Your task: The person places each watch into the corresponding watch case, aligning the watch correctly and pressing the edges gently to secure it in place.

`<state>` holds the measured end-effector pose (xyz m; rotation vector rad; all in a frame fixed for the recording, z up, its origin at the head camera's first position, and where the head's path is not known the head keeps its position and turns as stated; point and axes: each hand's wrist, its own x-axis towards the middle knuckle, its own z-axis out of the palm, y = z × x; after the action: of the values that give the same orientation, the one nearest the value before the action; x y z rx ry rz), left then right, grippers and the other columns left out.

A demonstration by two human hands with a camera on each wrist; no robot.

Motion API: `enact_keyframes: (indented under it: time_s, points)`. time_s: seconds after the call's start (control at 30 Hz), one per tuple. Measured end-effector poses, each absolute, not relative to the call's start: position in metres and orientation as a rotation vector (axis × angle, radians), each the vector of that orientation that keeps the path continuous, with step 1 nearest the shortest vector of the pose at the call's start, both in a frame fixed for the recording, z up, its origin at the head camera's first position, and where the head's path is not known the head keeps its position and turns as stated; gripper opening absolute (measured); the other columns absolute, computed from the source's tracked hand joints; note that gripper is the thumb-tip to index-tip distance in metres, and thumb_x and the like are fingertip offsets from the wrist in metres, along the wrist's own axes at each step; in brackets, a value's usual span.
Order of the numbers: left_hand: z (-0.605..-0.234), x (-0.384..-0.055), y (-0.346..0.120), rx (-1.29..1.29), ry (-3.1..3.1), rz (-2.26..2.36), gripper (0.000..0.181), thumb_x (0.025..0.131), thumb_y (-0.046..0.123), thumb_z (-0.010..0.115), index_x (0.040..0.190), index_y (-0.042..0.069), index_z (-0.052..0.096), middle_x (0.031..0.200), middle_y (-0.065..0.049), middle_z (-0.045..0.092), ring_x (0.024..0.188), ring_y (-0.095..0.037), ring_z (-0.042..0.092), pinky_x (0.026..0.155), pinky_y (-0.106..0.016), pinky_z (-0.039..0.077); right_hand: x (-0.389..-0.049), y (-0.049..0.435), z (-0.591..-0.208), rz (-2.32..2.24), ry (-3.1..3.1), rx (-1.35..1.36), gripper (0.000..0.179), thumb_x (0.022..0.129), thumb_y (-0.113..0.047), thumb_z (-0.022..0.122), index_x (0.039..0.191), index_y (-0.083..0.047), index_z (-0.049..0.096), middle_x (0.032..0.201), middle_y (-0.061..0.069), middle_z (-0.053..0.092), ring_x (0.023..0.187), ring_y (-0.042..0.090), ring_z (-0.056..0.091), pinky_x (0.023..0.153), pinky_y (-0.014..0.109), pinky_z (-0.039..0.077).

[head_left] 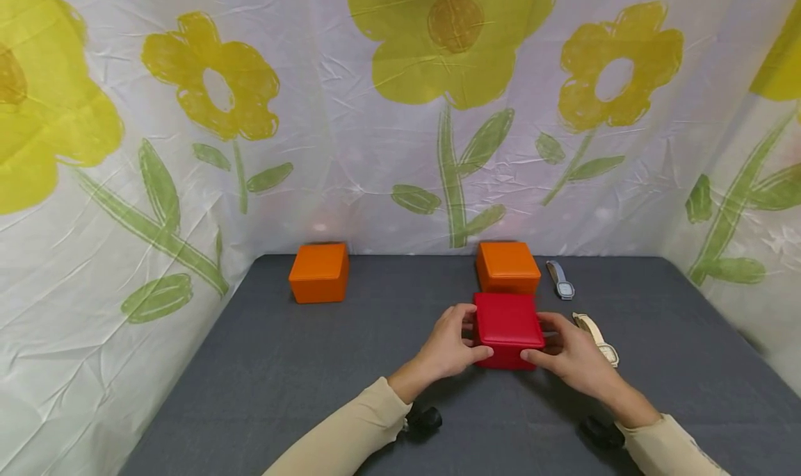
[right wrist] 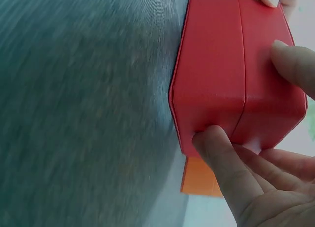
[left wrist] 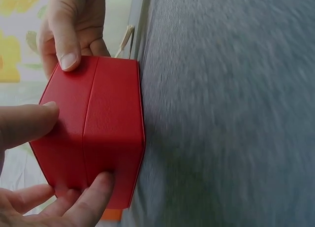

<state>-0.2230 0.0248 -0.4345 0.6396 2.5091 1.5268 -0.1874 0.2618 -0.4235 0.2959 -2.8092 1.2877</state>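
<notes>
A red box [head_left: 508,330] with a leathery surface and its lid closed is held between both hands, at or close above the dark table. My left hand [head_left: 450,344] grips its left side, thumb on the front face and fingers along the side. From the right, my right hand [head_left: 572,351] holds it the same way, its thumb [right wrist: 295,64] on the front. A seam between lid and base runs round the red box [left wrist: 110,104] in the wrist views. A cream-strapped watch [head_left: 597,338] lies just beyond the right hand, partly hidden by it.
Right behind the red box stands an orange box [head_left: 508,267], with a grey-blue watch [head_left: 560,280] to its right. Another orange box [head_left: 319,273] is at the back left of the table [head_left: 263,379]. A flower-printed curtain [head_left: 325,149] borders the back and sides.
</notes>
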Motion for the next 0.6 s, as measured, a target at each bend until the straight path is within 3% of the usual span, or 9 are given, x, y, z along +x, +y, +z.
enact_keyframes:
  time_s: [0.6]
  points:
    - [-0.434,-0.232,-0.021,0.648,2.463,1.612,0.065,0.079,0.011,0.078,0.134,0.004,0.043,0.123,-0.009,0.050,0.109,-0.027,0.054,0.079,-0.030,0.055,-0.202,0.220,-0.427,1.294,-2.795,0.363,0.072,0.077,-0.034,0.080,0.132,-0.003,0.046,0.118,0.016,0.061,0.089,0.024,0.067,0.071,0.034,0.056]
